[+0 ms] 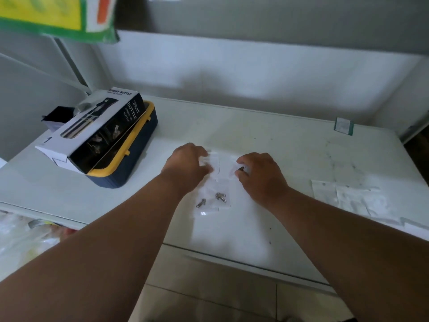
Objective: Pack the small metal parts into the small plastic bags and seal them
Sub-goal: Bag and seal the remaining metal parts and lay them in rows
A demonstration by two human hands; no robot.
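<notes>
A small clear plastic bag lies on the white table between my hands. My left hand pinches its left edge. My right hand is at the bag's right edge and holds a small metal part in its fingertips. Nearer to me, two small metal parts rest on or in another clear bag flat on the table; I cannot tell which.
A spray-bottle box sits on a blue and yellow container at the left. Several empty clear bags lie at the right. A small green-edged card stands at the back right. The table's front edge runs close below my forearms.
</notes>
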